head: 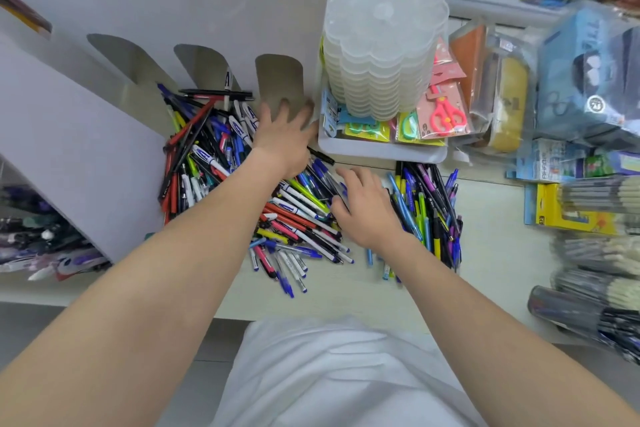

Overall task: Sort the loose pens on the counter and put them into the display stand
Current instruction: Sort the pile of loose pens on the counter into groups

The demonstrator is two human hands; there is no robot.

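A big heap of loose pens (214, 163), blue, red, black, white and yellow, lies on the pale counter against the white display stand (104, 135). A smaller bunch of pens (427, 204) lies to the right. The stand has arched slots (278, 80); the nearest slots look empty. My left hand (282, 135) reaches over the heap toward the rightmost slot, fingers spread and blurred, holding nothing I can see. My right hand (363, 204) rests on the pens between the two piles, fingers curled down among them; what they hold is hidden.
A white tray (381, 151) with a stack of clear scalloped tubs (384, 38) and carded scissors (445, 114) stands right behind the pens. Bagged stationery (585, 80) and packs of pens (595, 246) crowd the right side. More pens fill the stand's lower left compartment (41, 239).
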